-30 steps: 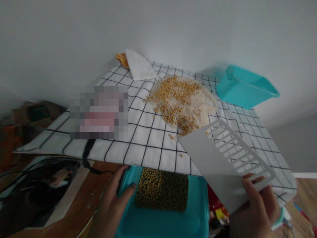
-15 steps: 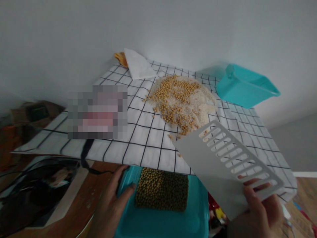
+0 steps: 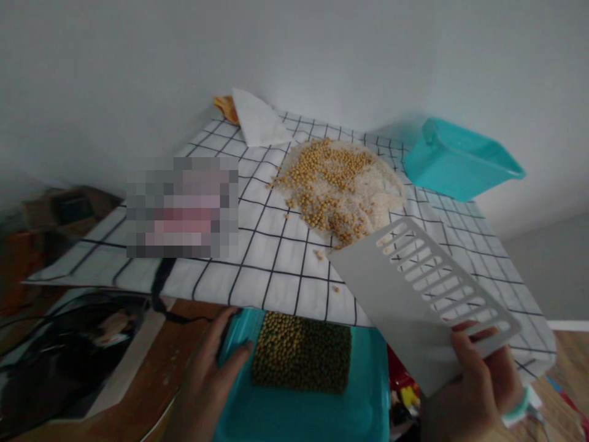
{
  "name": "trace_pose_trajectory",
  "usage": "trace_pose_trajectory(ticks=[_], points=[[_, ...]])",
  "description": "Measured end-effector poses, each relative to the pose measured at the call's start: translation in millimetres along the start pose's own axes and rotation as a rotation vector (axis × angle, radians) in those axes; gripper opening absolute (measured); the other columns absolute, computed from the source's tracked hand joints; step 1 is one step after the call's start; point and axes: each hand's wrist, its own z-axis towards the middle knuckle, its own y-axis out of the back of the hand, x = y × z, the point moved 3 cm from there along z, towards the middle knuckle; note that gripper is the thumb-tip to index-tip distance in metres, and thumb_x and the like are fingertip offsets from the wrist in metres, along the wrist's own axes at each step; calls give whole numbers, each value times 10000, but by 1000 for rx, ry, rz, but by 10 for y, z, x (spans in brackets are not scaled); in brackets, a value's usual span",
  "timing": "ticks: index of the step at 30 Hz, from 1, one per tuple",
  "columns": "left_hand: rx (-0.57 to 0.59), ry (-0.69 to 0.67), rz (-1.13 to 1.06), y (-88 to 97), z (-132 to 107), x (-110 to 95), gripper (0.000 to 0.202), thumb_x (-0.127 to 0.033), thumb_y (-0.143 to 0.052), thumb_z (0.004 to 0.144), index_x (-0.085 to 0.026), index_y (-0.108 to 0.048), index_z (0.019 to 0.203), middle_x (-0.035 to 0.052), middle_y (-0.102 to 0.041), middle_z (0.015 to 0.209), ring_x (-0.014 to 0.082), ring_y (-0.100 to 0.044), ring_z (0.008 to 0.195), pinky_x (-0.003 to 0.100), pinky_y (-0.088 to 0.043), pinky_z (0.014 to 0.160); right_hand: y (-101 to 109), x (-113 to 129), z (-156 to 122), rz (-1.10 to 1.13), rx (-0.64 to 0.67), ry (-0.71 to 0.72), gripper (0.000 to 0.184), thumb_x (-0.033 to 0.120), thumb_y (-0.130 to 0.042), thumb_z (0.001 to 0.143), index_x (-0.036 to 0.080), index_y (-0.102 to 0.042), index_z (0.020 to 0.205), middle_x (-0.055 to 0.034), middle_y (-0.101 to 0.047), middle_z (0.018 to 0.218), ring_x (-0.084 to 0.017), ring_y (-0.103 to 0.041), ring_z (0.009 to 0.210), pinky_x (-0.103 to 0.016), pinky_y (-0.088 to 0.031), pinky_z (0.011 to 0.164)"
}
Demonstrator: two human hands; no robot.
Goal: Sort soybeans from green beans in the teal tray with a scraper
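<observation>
My left hand (image 3: 209,368) grips the left rim of a teal plastic bin (image 3: 304,414), thumb over the edge. A layer of yellowish and dark beans (image 3: 301,353) lies inside that bin, which sits against the table's front edge. In my right hand (image 3: 488,374) is a flat grey slotted panel (image 3: 391,288), pinched at its slotted end and held tilted over the table's front right. Just beyond its far corner spreads a heap of yellow soybeans (image 3: 331,166) mixed with pale, fine grains (image 3: 380,184).
A checkered cloth (image 3: 276,245) covers the table. Behind on the right, a second teal bin (image 3: 460,162) stands tilted near the wall. At the back are a white sheet (image 3: 260,120) and an orange piece (image 3: 225,107). A pixelated object (image 3: 184,209) lies on the left.
The slotted panel and my right hand have shifted slightly, the panel's far edge moving a little right and up. My left hand keeps its hold on the near bin.
</observation>
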Motion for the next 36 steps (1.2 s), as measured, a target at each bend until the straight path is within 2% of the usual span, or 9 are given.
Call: trace_pose_trajectory(ticks=[7,12,17,24,28,32,36], points=[[56,105,-116,-52,-33,55,444,-429,-545,848,-280,-596,1263,50,-720,1271,322,-642,1234,465,-491,1088,-130,46,37,63,44,74,151,275,-777,679,175,-667,655,14,-556,643,-142,-491,627,-265,-319,560],[80,168,-164,-64,-49,38,487,-444,-542,831,-264,-575,1282,64,-697,1322,347,-594,1300,499,-462,1111,-167,148,1,105,31,58,96,216,-738,677,185,-655,640,24,-544,643,-138,-474,630,-268,-302,540],[111,196,-202,-51,-54,-14,492,-429,-541,833,-254,-559,1293,66,-689,1340,333,-579,1322,479,-447,1127,-137,212,-83,65,45,-12,44,193,-700,713,191,-658,697,22,-563,682,-149,-482,622,-281,-310,553],[97,214,-226,-50,-76,-24,466,-432,-554,839,-278,-566,1279,53,-682,1345,338,-551,1352,486,-428,1147,-201,146,-44,106,54,68,48,202,-715,693,212,-668,686,16,-555,671,-160,-480,634,-291,-312,543],[128,239,-208,-27,-54,44,518,-456,-570,819,-279,-567,1306,52,-678,1364,353,-540,1364,507,-430,1148,-224,170,-54,57,55,-1,49,172,-676,713,216,-668,695,14,-555,654,-169,-491,642,-300,-347,570],[217,251,-190,27,-56,75,570,-496,-585,800,-283,-575,1329,28,-654,1415,330,-510,1397,463,-439,1150,-204,204,-85,73,34,2,76,137,-652,698,209,-655,671,18,-563,669,-168,-514,665,-304,-373,613],[210,233,-197,62,-92,41,543,-484,-571,824,-294,-573,1332,15,-660,1410,310,-528,1385,437,-447,1145,-231,172,-101,92,59,-11,65,142,-667,699,205,-653,686,30,-559,678,-142,-493,626,-288,-334,555]])
